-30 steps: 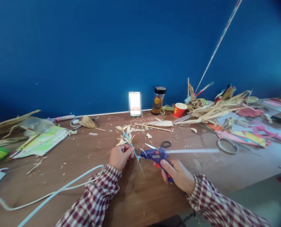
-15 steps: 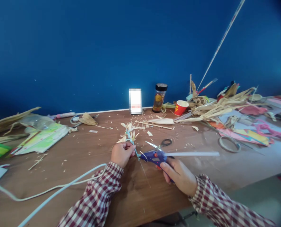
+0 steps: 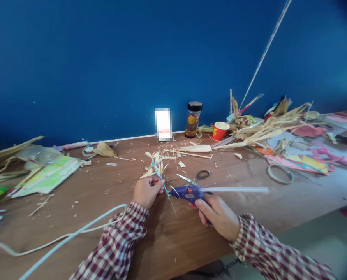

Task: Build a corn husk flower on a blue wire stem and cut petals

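Between the thumb and fingers of my left hand (image 3: 147, 191) is a thin stem wrapped in light blue (image 3: 167, 190), with pale corn-husk petals (image 3: 158, 166) fixed along its upper part. My right hand (image 3: 218, 216) grips a blue hot glue gun (image 3: 187, 192) by its handle. A long clear glue stick (image 3: 234, 189) sticks out of the gun's rear. The gun's nozzle is at the stem's lower end; whether they touch I cannot tell. Scissors (image 3: 201, 175) lie open just behind the gun, partly hidden by it. A fine thread or wire hangs below the stem.
Husk scraps litter the brown table (image 3: 97, 194). Behind stand a lidded jar of dark liquid (image 3: 193, 120) and a red paper cup (image 3: 220, 132). Dried husks (image 3: 263, 130) and a tape roll (image 3: 280, 174) lie right. White cables (image 3: 71, 237) cross the left front.
The whole view has shifted slightly, so things sit a little further left. Both hands keep their holds, and the gun's nozzle stays by the stem's lower end.
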Demonstrator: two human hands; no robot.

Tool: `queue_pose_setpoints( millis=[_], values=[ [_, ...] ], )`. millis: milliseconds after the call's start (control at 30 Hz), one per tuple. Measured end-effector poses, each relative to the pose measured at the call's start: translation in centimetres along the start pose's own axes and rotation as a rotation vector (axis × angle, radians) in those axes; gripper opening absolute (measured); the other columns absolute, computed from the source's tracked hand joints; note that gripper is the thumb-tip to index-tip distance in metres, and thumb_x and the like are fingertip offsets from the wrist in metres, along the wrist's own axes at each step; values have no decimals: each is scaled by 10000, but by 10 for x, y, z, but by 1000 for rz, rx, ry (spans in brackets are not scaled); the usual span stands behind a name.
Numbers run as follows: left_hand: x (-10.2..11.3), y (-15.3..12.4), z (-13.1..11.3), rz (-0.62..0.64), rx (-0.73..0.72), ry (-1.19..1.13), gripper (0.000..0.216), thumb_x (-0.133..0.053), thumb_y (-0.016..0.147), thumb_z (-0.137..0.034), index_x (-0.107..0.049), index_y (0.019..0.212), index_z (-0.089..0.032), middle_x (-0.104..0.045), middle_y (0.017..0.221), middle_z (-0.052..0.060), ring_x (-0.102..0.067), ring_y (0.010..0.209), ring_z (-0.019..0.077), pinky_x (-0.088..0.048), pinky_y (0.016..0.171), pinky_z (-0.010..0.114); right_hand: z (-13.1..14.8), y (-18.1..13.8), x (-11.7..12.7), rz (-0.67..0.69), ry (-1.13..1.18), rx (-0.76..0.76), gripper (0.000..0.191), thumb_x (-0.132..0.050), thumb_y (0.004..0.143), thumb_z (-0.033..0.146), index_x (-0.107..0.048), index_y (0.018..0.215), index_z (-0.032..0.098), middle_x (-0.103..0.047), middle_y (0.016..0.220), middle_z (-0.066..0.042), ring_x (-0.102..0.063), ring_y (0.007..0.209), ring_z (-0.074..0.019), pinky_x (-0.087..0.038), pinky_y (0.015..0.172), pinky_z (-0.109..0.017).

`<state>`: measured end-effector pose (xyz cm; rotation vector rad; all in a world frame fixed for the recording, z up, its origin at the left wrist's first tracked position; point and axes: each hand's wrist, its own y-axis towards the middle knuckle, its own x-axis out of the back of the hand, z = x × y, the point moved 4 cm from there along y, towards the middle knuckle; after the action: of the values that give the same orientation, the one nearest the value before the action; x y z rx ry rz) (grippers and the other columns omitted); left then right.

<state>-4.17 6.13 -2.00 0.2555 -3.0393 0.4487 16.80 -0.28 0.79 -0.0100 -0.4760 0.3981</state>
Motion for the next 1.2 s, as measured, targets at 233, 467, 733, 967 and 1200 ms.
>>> queue_pose_setpoints(
  millis=[233,467,733,967,1200],
  values=[
    [-1,1,1,-3,0,-6,93,-691,630,-144,-599,641,-133,-615,487,-30,-595,468,103,-514,484,194,1,-4,3,-16,-84,23,423,-308,913,439,-533,663,184,-555,495,9,-526,489,-116,-406,546,-232],
    [-1,1,1,-1,-28,3,101,-696,618,-153,-597,628,-137,-614,488,-28,-597,469,109,-512,481,202,4,0,0,16,-39,10,393,-309,911,443,-551,765,171,-537,479,24,-505,445,-109,-394,478,-216],
    [-1,2,1,1,-36,13,97,-689,623,-168,-603,646,-129,-613,494,-27,-602,478,112,-515,491,209,7,-2,2,12,-63,9,393,-290,917,436,-532,739,183,-541,478,22,-514,448,-112,-395,485,-217],
    [-1,1,3,2,-48,33,109,-692,618,-179,-601,656,-133,-613,503,-30,-603,487,114,-516,491,208,6,0,7,2,-67,18,389,-301,916,430,-535,723,186,-537,467,23,-516,446,-113,-402,499,-220],
    [-1,0,4,8,-43,25,113,-699,605,-179,-604,650,-139,-616,512,-29,-606,490,116,-517,495,209,5,3,4,-7,-98,36,404,-296,918,435,-545,724,183,-548,480,18,-516,450,-112,-399,507,-225]
  ],
)
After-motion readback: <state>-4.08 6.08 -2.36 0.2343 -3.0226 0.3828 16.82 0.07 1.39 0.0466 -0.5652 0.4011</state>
